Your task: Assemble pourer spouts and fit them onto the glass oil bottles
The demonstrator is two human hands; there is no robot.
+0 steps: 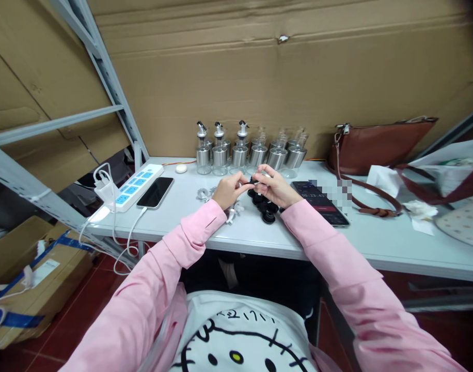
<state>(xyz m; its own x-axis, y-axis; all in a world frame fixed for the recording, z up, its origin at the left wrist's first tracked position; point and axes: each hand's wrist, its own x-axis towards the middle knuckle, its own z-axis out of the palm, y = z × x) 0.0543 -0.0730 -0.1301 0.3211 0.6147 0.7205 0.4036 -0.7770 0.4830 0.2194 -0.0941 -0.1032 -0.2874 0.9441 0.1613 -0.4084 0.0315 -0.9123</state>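
Observation:
My left hand and my right hand meet above the table, their fingers pinched on a small black part between them. Beneath my right hand lies a pile of black caps. Clear plastic pieces are scattered under and beside my left hand. Behind both hands stand several glass bottles with steel bands; three at the left carry pourer tops. Fine detail of the held part is hidden by my fingers.
A power strip and a phone on a cable are at the left. A tablet-like device lies right of my right hand. Farther right are a brown bag, its strap and crumpled tissue. Cardboard stands behind the white table.

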